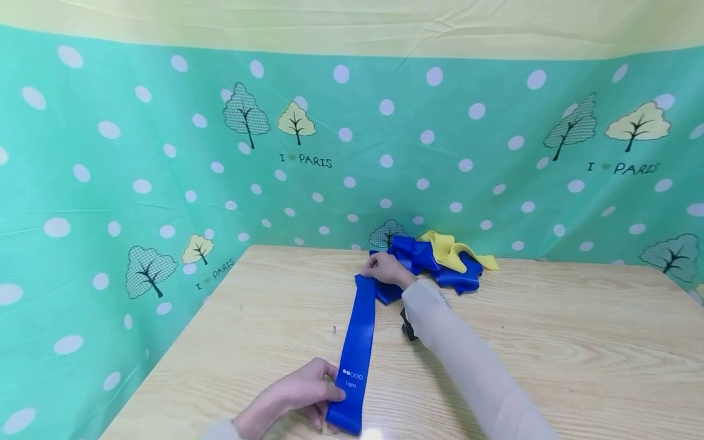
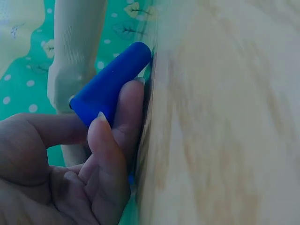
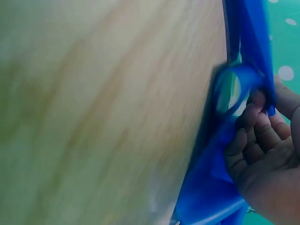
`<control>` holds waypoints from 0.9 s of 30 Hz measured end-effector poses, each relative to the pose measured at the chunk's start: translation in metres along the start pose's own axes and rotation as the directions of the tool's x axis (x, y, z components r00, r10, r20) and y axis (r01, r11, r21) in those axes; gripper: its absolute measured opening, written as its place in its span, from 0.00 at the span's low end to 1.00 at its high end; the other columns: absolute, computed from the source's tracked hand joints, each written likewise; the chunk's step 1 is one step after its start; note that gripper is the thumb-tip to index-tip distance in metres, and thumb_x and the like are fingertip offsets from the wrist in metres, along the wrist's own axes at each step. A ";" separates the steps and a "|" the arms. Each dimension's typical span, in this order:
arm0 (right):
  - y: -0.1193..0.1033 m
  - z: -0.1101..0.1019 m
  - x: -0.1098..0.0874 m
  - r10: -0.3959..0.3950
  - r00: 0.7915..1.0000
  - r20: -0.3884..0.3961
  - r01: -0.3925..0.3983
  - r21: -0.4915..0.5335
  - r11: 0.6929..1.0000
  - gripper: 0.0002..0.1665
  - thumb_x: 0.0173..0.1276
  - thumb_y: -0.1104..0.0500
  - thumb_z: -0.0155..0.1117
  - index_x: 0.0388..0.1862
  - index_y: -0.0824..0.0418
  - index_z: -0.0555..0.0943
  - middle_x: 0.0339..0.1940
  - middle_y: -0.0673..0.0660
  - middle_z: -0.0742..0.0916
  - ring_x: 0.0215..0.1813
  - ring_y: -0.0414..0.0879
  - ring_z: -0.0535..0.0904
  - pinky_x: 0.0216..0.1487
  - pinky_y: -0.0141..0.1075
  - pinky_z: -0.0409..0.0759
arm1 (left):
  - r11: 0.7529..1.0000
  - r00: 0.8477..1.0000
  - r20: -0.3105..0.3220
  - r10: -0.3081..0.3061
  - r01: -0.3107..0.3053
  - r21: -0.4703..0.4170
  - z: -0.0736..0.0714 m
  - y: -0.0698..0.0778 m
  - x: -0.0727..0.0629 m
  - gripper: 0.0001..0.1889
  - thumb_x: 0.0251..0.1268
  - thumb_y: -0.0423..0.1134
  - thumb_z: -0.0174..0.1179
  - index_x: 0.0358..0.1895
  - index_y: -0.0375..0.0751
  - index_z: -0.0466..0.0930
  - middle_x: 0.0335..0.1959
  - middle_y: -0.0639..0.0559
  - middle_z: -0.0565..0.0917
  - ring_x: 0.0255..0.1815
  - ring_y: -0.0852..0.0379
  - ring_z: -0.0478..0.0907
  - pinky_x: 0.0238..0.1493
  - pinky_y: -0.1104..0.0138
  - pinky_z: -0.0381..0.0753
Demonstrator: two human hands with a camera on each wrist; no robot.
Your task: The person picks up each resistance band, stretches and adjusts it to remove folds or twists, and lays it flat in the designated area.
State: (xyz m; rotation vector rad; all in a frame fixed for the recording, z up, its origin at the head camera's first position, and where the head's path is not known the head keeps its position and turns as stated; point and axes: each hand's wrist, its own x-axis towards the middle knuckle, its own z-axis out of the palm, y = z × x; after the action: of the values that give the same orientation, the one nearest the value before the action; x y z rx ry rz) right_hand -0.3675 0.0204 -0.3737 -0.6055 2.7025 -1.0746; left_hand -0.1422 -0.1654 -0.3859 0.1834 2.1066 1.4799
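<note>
A blue resistance band (image 1: pixel 357 342) marked "Light" runs lengthwise between my hands over the wooden table. My left hand (image 1: pixel 305 391) pinches its near, looped end between thumb and fingers; in the left wrist view that hand (image 2: pixel 101 154) grips the rounded fold of the blue band (image 2: pixel 112 84). At the far end my right hand (image 1: pixel 385 269) pinches the band's other end. In the right wrist view the right hand (image 3: pixel 267 136) has thumb and fingers on the blue band (image 3: pixel 255 37), with more blue material beside it.
Behind and right of my right hand lies a heap of blue bands (image 1: pixel 456 278) with a yellow band (image 1: pixel 448 250) on top. A small black object (image 1: pixel 408 327) sits partly hidden under the right sleeve. A dotted green curtain (image 1: pixel 407 140) hangs behind the wooden table (image 1: pixel 550 330).
</note>
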 end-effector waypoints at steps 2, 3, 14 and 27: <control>-0.001 0.002 0.001 -0.012 0.999 0.033 0.011 0.020 1.000 0.10 0.68 0.57 0.62 0.39 0.63 0.81 0.37 0.56 0.84 0.34 0.43 0.75 0.35 0.30 0.72 | 1.000 1.000 -0.007 -0.010 0.010 0.012 0.001 0.000 -0.002 0.06 0.58 0.30 0.59 0.37 0.31 0.77 0.21 0.38 0.85 0.09 0.64 0.74 0.10 0.76 0.70; -0.002 0.002 0.001 -0.014 0.999 0.051 0.013 0.027 1.000 0.11 0.67 0.57 0.62 0.40 0.64 0.81 0.38 0.57 0.84 0.35 0.44 0.76 0.37 0.31 0.73 | 1.000 1.000 -0.011 -0.013 0.013 0.021 0.000 0.000 -0.003 0.05 0.58 0.31 0.60 0.35 0.32 0.76 0.20 0.38 0.85 0.09 0.64 0.74 0.10 0.76 0.69; -0.010 0.010 0.009 0.023 1.000 -0.012 -0.019 0.244 0.970 0.12 0.61 0.67 0.66 0.44 0.67 0.79 0.36 0.56 0.81 0.30 0.42 0.75 0.30 0.32 0.78 | 1.000 1.000 -0.004 -0.001 0.001 0.028 -0.012 -0.005 -0.020 0.11 0.53 0.26 0.62 0.36 0.35 0.69 0.17 0.45 0.82 0.13 0.62 0.76 0.13 0.76 0.71; -0.015 0.015 0.006 0.137 0.990 0.015 -0.138 0.136 0.981 0.12 0.64 0.64 0.62 0.46 0.68 0.81 0.37 0.59 0.85 0.29 0.43 0.79 0.32 0.32 0.79 | 0.995 0.996 -0.076 -0.043 0.049 0.085 -0.018 -0.007 -0.025 0.09 0.59 0.35 0.62 0.27 0.38 0.71 0.15 0.48 0.81 0.10 0.65 0.75 0.09 0.77 0.67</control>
State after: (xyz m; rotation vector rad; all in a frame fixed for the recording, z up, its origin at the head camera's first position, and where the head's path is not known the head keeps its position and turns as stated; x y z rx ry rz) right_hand -0.3639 -0.0014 -0.3737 -0.3924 2.5950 -1.2059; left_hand -0.1291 -0.1933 -0.3793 0.1130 2.2212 1.3895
